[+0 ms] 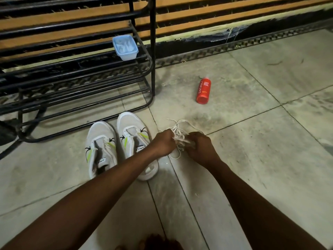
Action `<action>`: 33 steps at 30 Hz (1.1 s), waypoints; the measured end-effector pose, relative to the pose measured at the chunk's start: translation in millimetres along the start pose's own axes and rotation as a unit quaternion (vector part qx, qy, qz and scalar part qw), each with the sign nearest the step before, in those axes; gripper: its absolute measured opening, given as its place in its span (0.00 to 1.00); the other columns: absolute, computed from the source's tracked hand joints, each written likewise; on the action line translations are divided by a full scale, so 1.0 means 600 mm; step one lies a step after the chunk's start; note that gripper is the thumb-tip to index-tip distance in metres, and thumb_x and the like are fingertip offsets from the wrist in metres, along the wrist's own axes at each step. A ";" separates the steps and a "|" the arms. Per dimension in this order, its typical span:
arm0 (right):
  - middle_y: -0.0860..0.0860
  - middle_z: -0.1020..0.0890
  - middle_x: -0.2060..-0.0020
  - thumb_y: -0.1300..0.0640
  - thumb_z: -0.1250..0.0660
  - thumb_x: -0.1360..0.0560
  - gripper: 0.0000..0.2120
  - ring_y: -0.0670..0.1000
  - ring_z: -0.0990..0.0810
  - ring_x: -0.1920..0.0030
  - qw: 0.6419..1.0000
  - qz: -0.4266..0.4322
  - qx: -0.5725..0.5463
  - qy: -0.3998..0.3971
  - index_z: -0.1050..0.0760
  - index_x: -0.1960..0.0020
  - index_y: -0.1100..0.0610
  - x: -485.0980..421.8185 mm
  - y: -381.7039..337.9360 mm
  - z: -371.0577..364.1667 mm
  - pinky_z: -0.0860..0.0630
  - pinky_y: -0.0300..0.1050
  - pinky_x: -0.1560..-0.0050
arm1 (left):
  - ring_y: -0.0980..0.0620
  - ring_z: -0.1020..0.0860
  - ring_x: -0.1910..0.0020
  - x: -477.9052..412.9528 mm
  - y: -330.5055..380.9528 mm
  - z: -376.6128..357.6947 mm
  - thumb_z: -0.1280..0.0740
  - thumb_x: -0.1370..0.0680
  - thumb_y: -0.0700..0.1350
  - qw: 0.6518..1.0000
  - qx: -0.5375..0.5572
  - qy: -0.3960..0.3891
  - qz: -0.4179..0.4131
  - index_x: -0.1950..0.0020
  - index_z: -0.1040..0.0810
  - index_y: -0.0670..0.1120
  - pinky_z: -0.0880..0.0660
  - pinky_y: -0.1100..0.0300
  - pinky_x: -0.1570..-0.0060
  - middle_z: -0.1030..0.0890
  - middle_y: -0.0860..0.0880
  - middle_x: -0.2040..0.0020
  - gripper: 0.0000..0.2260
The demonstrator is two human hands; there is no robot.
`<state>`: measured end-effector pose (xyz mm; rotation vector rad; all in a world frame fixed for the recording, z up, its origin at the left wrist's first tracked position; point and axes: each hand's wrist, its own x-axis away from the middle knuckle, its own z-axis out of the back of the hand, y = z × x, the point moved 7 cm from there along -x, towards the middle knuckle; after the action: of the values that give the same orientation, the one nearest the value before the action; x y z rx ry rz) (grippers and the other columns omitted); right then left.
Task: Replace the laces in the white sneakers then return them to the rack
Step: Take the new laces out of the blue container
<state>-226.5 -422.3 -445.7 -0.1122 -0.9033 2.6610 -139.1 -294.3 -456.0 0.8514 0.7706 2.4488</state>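
Note:
Two white sneakers with green and black marks stand side by side on the floor, toes toward the rack: the left one [100, 145] and the right one [131, 132]. Neither shows laces in its eyelets. Just right of them lies a tangle of white laces [180, 130]. My left hand [163, 143] grips the left side of the tangle and my right hand [200, 147] grips the right side, both low over the floor. My left forearm crosses over the heel of the right sneaker. The black metal shoe rack [151, 69] stands behind the sneakers.
A pale blue plastic tub [125, 47] sits on a rack shelf near its right end. A red foam body wash bottle [203, 91] lies on the tiled floor to the right of the rack. A slatted wall runs along the back.

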 end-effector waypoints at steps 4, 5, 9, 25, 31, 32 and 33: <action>0.48 0.20 0.37 0.49 0.27 0.33 0.23 0.53 0.23 0.36 1.000 -0.019 0.023 0.005 0.20 0.38 0.50 -0.004 -0.025 0.013 0.23 0.53 0.39 | 0.48 0.17 0.49 0.024 0.000 0.041 0.31 0.23 0.41 0.995 0.051 0.076 -0.040 0.45 0.20 0.45 0.24 0.58 0.49 0.14 0.46 0.52 0.07; 0.47 0.22 0.34 0.50 0.26 0.33 0.25 0.51 0.25 0.33 0.999 -0.018 0.033 0.011 0.21 0.36 0.48 -0.004 -0.033 0.017 0.25 0.53 0.36 | 0.50 0.17 0.51 0.032 0.001 0.052 0.31 0.23 0.39 0.992 0.060 0.096 -0.052 0.48 0.19 0.45 0.24 0.59 0.49 0.14 0.48 0.54 0.05; 0.52 0.18 0.41 0.60 0.26 0.31 0.19 0.55 0.20 0.40 0.996 0.036 -0.042 0.069 0.19 0.40 0.56 -0.017 -0.080 0.037 0.24 0.50 0.39 | 0.57 0.17 0.54 0.062 0.006 0.105 0.32 0.23 0.35 0.975 0.128 0.162 -0.078 0.50 0.19 0.46 0.23 0.63 0.50 0.16 0.54 0.57 0.07; 0.47 0.17 0.57 0.66 0.30 0.28 0.13 0.41 0.21 0.56 0.980 0.112 -0.144 0.085 0.17 0.44 0.59 -0.245 -0.337 0.120 0.33 0.18 0.57 | 0.45 0.20 0.50 0.051 0.025 0.430 0.28 0.24 0.37 0.945 0.057 0.293 -0.130 0.43 0.23 0.45 0.22 0.52 0.47 0.19 0.45 0.49 0.12; 0.50 0.15 0.45 0.58 0.31 0.24 0.17 0.46 0.18 0.45 0.977 0.104 -0.120 0.145 0.21 0.36 0.55 -0.346 -0.367 0.122 0.25 0.29 0.47 | 0.45 0.19 0.50 -0.034 0.035 0.498 0.29 0.25 0.38 0.941 0.034 0.320 -0.109 0.39 0.22 0.48 0.23 0.58 0.51 0.18 0.45 0.46 0.16; 0.50 0.15 0.44 0.57 0.32 0.23 0.17 0.46 0.18 0.45 0.977 0.094 -0.119 0.147 0.21 0.35 0.54 -0.358 -0.363 0.117 0.27 0.25 0.51 | 0.45 0.19 0.52 -0.046 0.031 0.500 0.29 0.25 0.38 0.937 0.041 0.332 -0.097 0.39 0.21 0.48 0.23 0.60 0.55 0.18 0.43 0.46 0.15; 0.51 0.16 0.44 0.56 0.33 0.22 0.16 0.46 0.18 0.45 0.978 0.086 -0.120 0.147 0.21 0.34 0.53 -0.372 -0.360 0.111 0.31 0.19 0.56 | 0.45 0.19 0.55 -0.062 0.025 0.503 0.30 0.25 0.38 0.936 0.057 0.338 -0.082 0.40 0.20 0.48 0.25 0.62 0.59 0.17 0.42 0.47 0.14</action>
<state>32.8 -373.5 -268.8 -0.6507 -1.1498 2.5783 84.7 -218.4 -264.3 -0.0627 1.1662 2.5578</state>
